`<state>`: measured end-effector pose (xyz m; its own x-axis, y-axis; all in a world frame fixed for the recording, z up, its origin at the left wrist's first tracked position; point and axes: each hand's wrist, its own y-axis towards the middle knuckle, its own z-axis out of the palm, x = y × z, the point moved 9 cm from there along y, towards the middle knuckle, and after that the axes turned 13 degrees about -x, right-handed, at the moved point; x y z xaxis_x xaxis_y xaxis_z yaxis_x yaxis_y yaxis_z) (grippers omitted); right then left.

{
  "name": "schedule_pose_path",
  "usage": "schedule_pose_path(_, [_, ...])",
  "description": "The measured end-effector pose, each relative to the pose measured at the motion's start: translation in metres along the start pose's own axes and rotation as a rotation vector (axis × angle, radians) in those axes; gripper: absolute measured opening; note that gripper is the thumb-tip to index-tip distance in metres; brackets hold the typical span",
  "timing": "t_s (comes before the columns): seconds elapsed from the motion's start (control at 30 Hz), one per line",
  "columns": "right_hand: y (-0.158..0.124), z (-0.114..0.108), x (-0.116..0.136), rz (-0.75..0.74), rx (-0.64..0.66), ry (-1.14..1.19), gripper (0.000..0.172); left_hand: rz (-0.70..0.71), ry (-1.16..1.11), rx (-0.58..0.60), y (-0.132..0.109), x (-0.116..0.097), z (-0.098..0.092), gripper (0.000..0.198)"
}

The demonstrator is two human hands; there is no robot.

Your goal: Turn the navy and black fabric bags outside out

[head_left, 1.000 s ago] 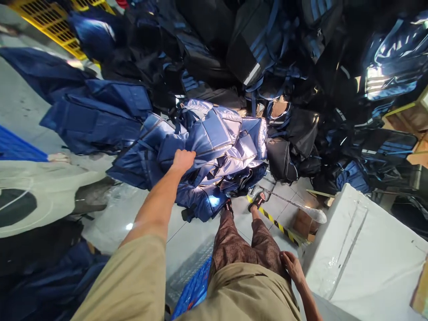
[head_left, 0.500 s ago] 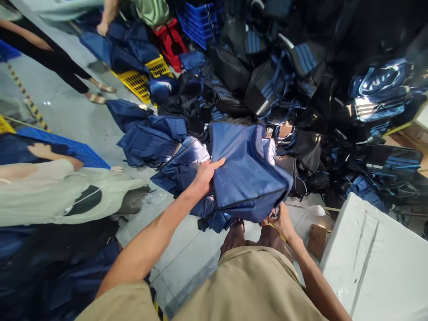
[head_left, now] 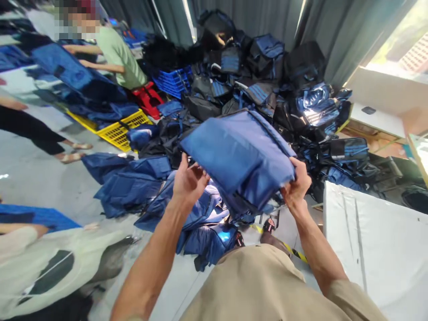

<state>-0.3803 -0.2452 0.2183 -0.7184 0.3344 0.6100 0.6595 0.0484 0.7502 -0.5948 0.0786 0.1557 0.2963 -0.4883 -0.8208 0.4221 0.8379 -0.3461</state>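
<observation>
I've lifted the navy blue bag [head_left: 240, 156] clear of the heap of blue bags [head_left: 147, 191] on the floor. Half a second ago it sat lower, just over that heap. My left hand [head_left: 189, 180], which lay flat on its top then, now curls closed around its left edge. My right hand [head_left: 296, 187] has come up from under the lower corner and is pinched tight on the right corner. The yellow crate [head_left: 122, 129] lies beyond.
</observation>
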Motion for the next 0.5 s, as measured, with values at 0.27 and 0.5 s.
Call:
schedule_pose_path(0.27, [0.069, -0.038, 0.073, -0.175, -0.008, -0.297, 0.032, 0.568, 0.559, 0.302, -0.106, 0.088, 0.097, 0.148])
schedule_pose_path(0.5, [0.078, -0.097, 0.058, -0.131, -0.033, -0.456, 0.040, 0.579, 0.673, 0.451, -0.109, 0.115, 0.132, 0.126])
